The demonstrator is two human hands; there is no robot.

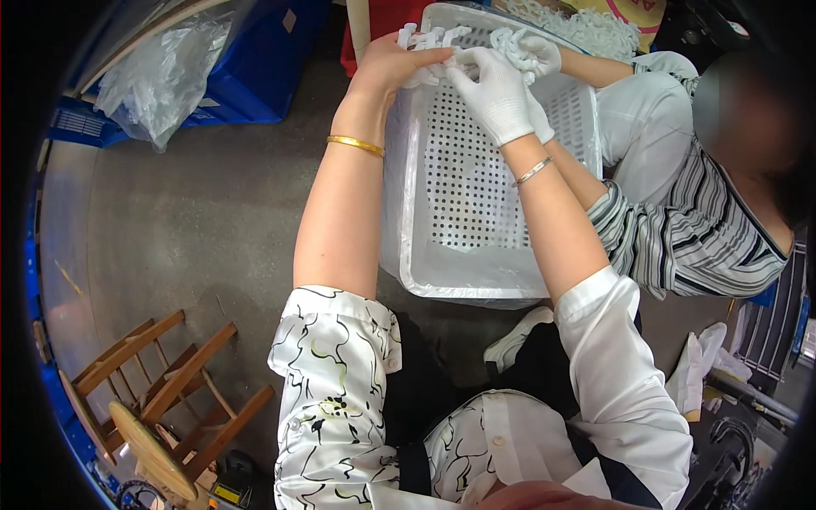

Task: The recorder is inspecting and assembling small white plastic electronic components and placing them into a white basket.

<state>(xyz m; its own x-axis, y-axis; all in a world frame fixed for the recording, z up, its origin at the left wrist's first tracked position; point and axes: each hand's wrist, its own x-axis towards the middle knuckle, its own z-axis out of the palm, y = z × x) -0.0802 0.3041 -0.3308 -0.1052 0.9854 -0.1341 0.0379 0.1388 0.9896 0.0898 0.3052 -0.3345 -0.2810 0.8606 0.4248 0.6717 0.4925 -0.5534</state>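
Both arms reach out over a white perforated plastic basket (476,183) that rests tilted against the person's lap, its open side facing up and its far rim toward the top of the view. The bare left hand (393,61), with a thin gold bangle (355,145) on the wrist, sits at the far left corner of the basket, its fingers curled around a cluster of small white plastic parts (429,38) on that rim. Right beside it, the right hand (493,89) in a white fabric glove presses down on the same cluster, gloved fingers bent and pinching the parts against the left hand; a slim silver bracelet (533,171) shows just below the glove's cuff. The parts lie on the basket's far edge, between the two hands and touching both. At the far right corner of the basket, a second person in a striped black-and-white top (688,225) holds a white-gloved hand (531,51) closed around more of the white pieces, and a heap of the same white parts (586,30) lies just beyond. To the left, on the grey floor (195,221), stands a small wooden folding stool (157,395), and farther off near the top left sits a blue plastic crate (246,59) with a crumpled clear plastic bag (166,76) draped on it.
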